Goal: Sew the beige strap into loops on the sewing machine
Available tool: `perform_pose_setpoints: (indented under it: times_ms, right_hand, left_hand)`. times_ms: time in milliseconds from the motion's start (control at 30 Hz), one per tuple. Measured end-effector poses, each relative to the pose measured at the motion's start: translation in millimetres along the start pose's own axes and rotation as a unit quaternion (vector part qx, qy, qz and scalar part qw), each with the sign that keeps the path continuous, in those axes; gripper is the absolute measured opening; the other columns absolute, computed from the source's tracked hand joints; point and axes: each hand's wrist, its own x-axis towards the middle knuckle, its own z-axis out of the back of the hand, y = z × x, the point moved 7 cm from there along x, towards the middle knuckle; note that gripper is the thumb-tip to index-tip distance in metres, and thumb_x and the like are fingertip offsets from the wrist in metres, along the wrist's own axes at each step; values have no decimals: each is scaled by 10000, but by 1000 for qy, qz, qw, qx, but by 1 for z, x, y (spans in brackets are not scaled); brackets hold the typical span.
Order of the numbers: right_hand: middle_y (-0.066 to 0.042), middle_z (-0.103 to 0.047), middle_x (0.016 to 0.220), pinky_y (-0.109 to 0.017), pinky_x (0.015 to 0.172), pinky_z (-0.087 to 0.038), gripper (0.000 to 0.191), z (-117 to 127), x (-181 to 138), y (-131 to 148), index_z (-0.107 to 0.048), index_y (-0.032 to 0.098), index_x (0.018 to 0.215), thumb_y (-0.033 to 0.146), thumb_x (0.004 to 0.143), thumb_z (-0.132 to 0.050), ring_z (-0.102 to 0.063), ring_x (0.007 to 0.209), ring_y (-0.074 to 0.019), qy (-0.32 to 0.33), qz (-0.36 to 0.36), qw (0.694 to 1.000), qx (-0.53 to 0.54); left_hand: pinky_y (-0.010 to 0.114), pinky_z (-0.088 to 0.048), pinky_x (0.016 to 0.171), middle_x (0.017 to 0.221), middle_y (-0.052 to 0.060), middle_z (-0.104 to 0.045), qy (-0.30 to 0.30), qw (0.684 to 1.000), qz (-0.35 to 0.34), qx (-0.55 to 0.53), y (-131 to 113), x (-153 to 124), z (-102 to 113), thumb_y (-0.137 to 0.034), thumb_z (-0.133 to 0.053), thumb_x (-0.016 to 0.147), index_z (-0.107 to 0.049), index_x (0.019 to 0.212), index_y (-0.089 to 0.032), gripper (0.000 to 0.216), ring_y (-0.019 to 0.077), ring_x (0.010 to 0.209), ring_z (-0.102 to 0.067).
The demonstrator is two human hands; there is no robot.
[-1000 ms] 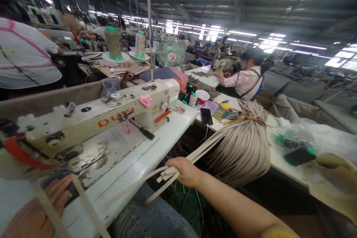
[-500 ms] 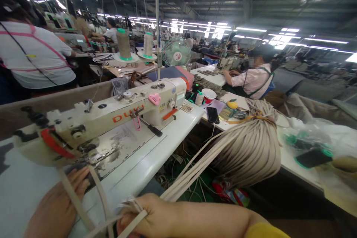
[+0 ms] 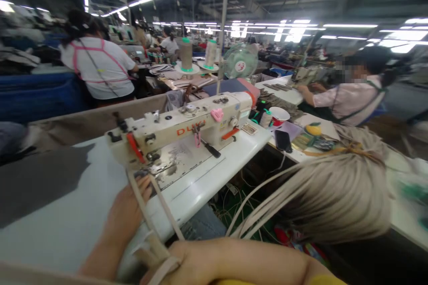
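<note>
My left hand [image 3: 129, 209] lies on the white sewing table beside the needle area of the sewing machine [image 3: 187, 129], its fingers stretched out flat. One beige fabric strip [image 3: 138, 196] passes over this hand, and another runs down past its fingertips. Low in the view, my right hand [image 3: 180, 260] is closed round several beige strips; its fingertips are partly hidden and blurred. From the right hand the strips lead across the gap to a thick tied bundle of beige strips [image 3: 341, 191]. What lies under the presser foot is too small to make out.
A phone [image 3: 282, 141], a red-and-white bowl [image 3: 279, 116] and a thread cone [image 3: 266, 118] stand on the right-hand table. Behind the machine are large thread cones [image 3: 186, 55] and a green fan [image 3: 240, 62]. Co-workers sit at left [image 3: 100, 67] and right [image 3: 354, 93].
My view has swung left, so the machine and bundle appear further right. The left hand stays by the needle area; the right hand still grips the strips, now lower in view.
</note>
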Motion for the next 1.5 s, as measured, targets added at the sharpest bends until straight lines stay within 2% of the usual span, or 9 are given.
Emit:
perform_pose_setpoints:
  times_ms: [100, 233, 367, 433, 633, 733, 933, 1300, 1500]
  right_hand:
    - [87, -507, 549, -176, 416, -332, 515, 0, -50, 42, -759, 131, 992, 622, 838, -750, -486, 425, -49, -55, 61, 995, 53]
    - [94, -496, 473, -173, 337, -178, 597, 9, -80, 65, -719, 112, 1155, 621, 844, -748, -452, 338, -62, -96, 102, 983, 118]
    - [95, -499, 403, -168, 313, -229, 401, 34, -87, 41, -673, 203, 940, 593, 861, -731, -428, 263, -79, -223, 92, 952, 189]
    - [83, -501, 390, -164, 301, -218, 429, 46, -87, 22, -640, 222, 845, 640, 827, -735, -468, 269, -98, -277, 63, 942, 179]
    - [28, -607, 502, -196, 368, -368, 600, 60, -87, -16, -735, 189, 948, 732, 699, -787, -638, 429, -159, -363, -22, 921, 144]
    - [38, -585, 490, -214, 392, -402, 685, 61, -86, -21, -763, 165, 989, 744, 629, -823, -655, 446, -176, -378, -36, 914, 145]
    - [59, -580, 458, -209, 407, -406, 766, 59, -79, -19, -630, 159, 1375, 582, 765, -818, -621, 420, -161, -378, 19, 913, 151]
    - [72, -539, 430, -190, 408, -376, 684, 63, -77, -26, -685, 155, 1266, 471, 705, -916, -485, 389, -103, -411, 60, 887, 203]
    - [65, -576, 456, -206, 399, -382, 895, 66, -73, -22, -497, 154, 1482, 482, 744, -884, -501, 387, -120, -417, 64, 887, 187]
  left_hand:
    - [461, -467, 1163, 1392, 88, -702, -18, 1000, 3, -2, -19, 4, 14, -372, -386, 1068, -646, 1324, -190, 408, 286, 1359, -604]
    - [473, -490, 1152, 1389, 119, -699, -40, 999, 12, -9, -28, 9, 22, -373, -409, 1073, -655, 1332, -165, 414, 294, 1314, -638]
    - [496, -468, 1180, 1415, 107, -684, -36, 999, 20, -7, -29, 7, 21, -334, -422, 1075, -653, 1344, -196, 380, 279, 1346, -616]
    - [497, -471, 1178, 1421, 102, -680, -38, 999, 19, -10, -30, 6, 21, -332, -428, 1080, -650, 1355, -207, 376, 274, 1356, -608]
    - [489, -482, 1170, 1438, 91, -669, -37, 999, 16, -10, -33, 6, 24, -319, -455, 1082, -640, 1376, -225, 360, 264, 1366, -600]
    - [500, -483, 1166, 1436, 109, -668, -30, 999, 13, 2, -35, 6, 23, -306, -461, 1080, -640, 1372, -203, 358, 277, 1373, -595]
    - [505, -472, 1173, 1447, 102, -661, -37, 999, 9, 10, -35, 5, 22, -324, -425, 1096, -632, 1379, -202, 371, 273, 1377, -590]
    - [489, -473, 1167, 1436, 95, -671, -44, 999, 14, 1, -35, 5, 23, -335, -426, 1101, -627, 1398, -216, 378, 266, 1365, -601]
    - [493, -468, 1173, 1429, 95, -676, -40, 999, 14, -3, -37, 6, 23, -338, -446, 1095, -630, 1383, -199, 369, 262, 1361, -605]
